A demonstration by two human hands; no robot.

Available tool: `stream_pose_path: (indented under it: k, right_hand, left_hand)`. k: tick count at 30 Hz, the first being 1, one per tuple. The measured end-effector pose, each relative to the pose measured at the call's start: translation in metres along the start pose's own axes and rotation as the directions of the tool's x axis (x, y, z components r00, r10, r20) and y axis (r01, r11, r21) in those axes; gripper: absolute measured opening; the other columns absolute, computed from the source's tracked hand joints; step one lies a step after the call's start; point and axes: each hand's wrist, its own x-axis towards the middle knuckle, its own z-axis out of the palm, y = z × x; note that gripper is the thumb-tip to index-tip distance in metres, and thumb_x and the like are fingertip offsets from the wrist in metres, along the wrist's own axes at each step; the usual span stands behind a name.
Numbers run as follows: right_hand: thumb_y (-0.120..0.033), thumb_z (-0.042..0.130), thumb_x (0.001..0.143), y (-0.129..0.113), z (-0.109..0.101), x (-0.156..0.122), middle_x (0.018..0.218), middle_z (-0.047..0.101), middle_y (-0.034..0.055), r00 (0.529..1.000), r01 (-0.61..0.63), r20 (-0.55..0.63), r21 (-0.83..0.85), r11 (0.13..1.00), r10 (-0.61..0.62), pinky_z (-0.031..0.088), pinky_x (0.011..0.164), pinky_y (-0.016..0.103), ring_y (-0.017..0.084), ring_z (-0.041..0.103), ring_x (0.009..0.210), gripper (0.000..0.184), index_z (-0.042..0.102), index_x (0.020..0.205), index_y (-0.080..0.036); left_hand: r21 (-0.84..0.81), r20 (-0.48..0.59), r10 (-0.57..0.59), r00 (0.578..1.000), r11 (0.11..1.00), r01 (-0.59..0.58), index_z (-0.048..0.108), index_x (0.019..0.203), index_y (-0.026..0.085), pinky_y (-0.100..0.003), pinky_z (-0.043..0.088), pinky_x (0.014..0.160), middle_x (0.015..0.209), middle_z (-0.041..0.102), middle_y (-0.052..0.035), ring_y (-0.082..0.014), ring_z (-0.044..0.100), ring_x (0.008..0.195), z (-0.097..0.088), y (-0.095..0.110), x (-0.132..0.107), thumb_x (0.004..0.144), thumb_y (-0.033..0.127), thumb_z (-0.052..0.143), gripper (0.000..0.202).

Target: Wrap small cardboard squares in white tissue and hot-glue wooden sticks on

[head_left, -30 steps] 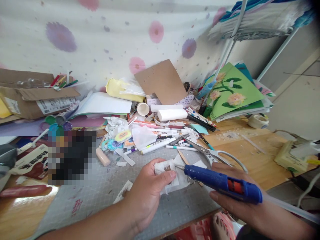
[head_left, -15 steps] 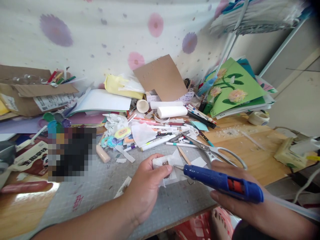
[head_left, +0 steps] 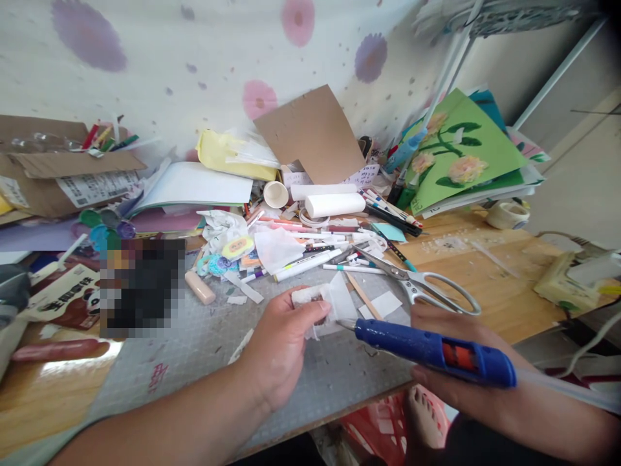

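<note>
Pinched between the thumb and fingers of my left hand (head_left: 281,346) is a small white paper-wrapped piece (head_left: 306,296) with a brown patch showing by the thumb. A thin white paper flap (head_left: 342,299) sticks out from its right side. My right hand (head_left: 466,382) is closed around a blue glue gun (head_left: 402,342), with a clear glue stick (head_left: 557,383) coming out of its rear. The metal nozzle points left, at the lower edge of the paper flap; whether it touches is unclear. My right fingers are mostly hidden behind the gun.
Scissors (head_left: 417,285) lie just beyond the glue gun on the grey cutting mat (head_left: 194,382). Markers, paper scraps and a white roll (head_left: 334,204) are heaped behind. A cardboard box (head_left: 63,175) stands at the left, a tape roll (head_left: 507,213) at the right.
The nozzle has moved from beside my left thumb to the lower edge of the paper flap. The flap stands out more to the right. The view has tilted slightly downward.
</note>
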Motion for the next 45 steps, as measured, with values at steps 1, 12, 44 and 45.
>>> stream_pose_path:
  k: [1, 12, 44, 45]
  right_hand:
    - [-0.032, 0.052, 0.084, 0.000, 0.000, -0.001, 0.070, 0.056, 0.0001, 1.000, -0.002, -0.026, 0.015, 1.000, 0.002, 0.043, 0.056, 0.029, 0.016, 0.054, 0.062, 0.016, 0.056, 0.072, -0.022]
    - [-0.030, 0.056, 0.083, -0.001, -0.002, 0.002, 0.069, 0.056, 0.0000, 0.996, 0.010, -0.089, -0.013, 1.000, -0.011, 0.046, 0.057, 0.030, 0.018, 0.055, 0.063, 0.011, 0.057, 0.073, -0.024]
    - [-0.047, 0.057, 0.079, 0.136, -0.069, -0.012, 0.049, 0.053, 0.0004, 0.634, -0.524, -0.570, 0.180, 0.832, 0.523, 0.040, 0.042, 0.028, 0.017, 0.052, 0.045, 0.031, 0.065, 0.087, -0.019]
    - [-0.045, 0.058, 0.079, 0.148, -0.076, -0.009, 0.047, 0.051, 0.0001, 0.609, -0.555, -0.602, 0.142, 0.820, 0.517, 0.039, 0.041, 0.029, 0.017, 0.051, 0.043, 0.027, 0.065, 0.081, -0.019]
  left_hand:
    - [-0.003, -0.006, -0.010, 1.000, 1.000, 0.010, 0.071, 0.077, 0.016, -0.028, 0.043, 0.076, 0.073, 0.071, -0.0011, -0.0150, 0.061, 0.071, 0.000, 0.000, 0.000, 0.069, 0.015, 0.066, 0.009]
    - [-0.044, -0.011, -0.050, 0.999, 0.998, 0.050, 0.070, 0.066, 0.016, -0.021, 0.042, 0.062, 0.060, 0.065, 0.0029, -0.0097, 0.056, 0.060, 0.000, -0.001, -0.001, 0.065, 0.013, 0.070, 0.003]
    - [-0.034, 0.033, -0.076, 0.997, 0.996, 0.077, 0.070, 0.088, 0.017, -0.028, 0.045, 0.067, 0.080, 0.073, -0.0034, -0.0194, 0.064, 0.075, -0.005, -0.003, 0.003, 0.071, 0.023, 0.069, 0.018]
    - [-0.035, 0.038, -0.071, 0.997, 0.997, 0.073, 0.070, 0.089, 0.017, -0.028, 0.045, 0.068, 0.082, 0.073, -0.0037, -0.0196, 0.064, 0.077, -0.006, -0.004, 0.003, 0.070, 0.023, 0.069, 0.019]
